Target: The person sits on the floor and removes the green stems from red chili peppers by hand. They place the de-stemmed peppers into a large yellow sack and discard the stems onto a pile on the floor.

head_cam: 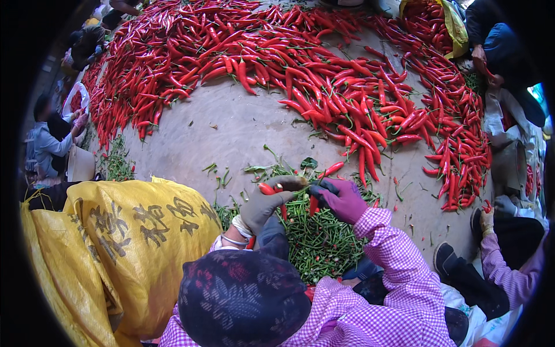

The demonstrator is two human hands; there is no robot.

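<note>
In a worn grey glove, my left hand point(263, 209) is closed around red chili peppers point(266, 189) whose tips stick out past the thumb. My right hand point(342, 200), in a purple glove with dark fingertips, meets it at a green stem between the two. A red chili point(313, 205) hangs under the right fingertips; the fingers partly hide it, so its exact hold is unclear. Directly below both hands lies a heap of green chili stems point(325, 243) with small red bits mixed in.
A large heap of red chilies point(260, 47) curves across the concrete floor point(208, 126). At left stands a full yellow woven sack point(147, 230) bearing writing. Other people sit around the heap, one with a gloved hand point(487, 219) at right. A pale bucket point(80, 164) stands far left.
</note>
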